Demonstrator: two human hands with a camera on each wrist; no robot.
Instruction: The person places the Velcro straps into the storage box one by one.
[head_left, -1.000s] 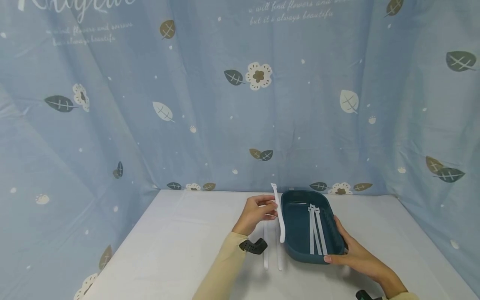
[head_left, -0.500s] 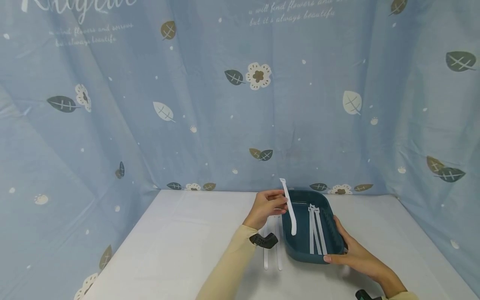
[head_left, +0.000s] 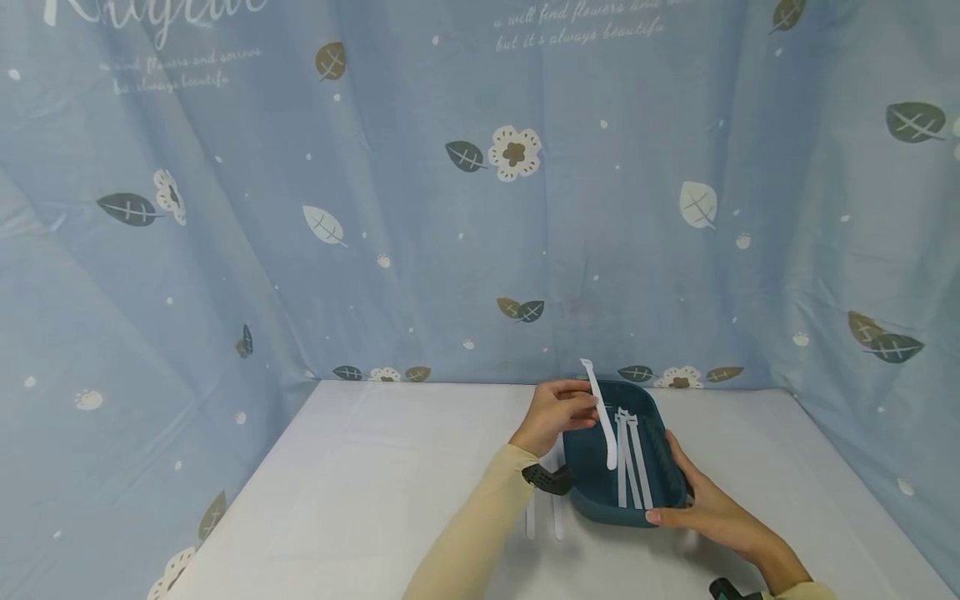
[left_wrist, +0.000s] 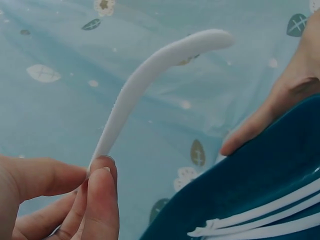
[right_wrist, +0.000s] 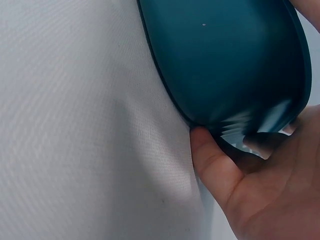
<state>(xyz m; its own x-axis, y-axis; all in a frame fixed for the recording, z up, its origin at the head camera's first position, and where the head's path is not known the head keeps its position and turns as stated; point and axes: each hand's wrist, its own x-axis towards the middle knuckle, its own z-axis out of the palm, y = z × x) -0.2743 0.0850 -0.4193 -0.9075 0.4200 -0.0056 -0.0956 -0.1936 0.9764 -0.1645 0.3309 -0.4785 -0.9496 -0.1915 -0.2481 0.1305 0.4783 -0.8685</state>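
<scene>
A white hook-and-loop cable strap [head_left: 603, 425] is pinched between the thumb and fingers of my left hand [head_left: 557, 415], raised over the left part of a dark teal box [head_left: 588, 475]. One end has a small slotted head; the other curves away in the left wrist view, where the strap [left_wrist: 132, 90] looks fuzzy along its edge. Inside the box lie 3 more white straps [head_left: 634, 462], roughly side by side. My right hand [head_left: 712, 508] grips the box at its near right corner, thumb on the rim and fingers along the outer side.
Two further white straps [head_left: 557, 517] lie on the white tabletop [head_left: 390, 483] left of the box, partly covered by my left wrist. A blue patterned curtain [head_left: 420, 250] hangs behind the table and along both sides.
My left hand has moved right with the strap, from beside the box's left rim to over its inside. The right hand and the box have stayed in place.
</scene>
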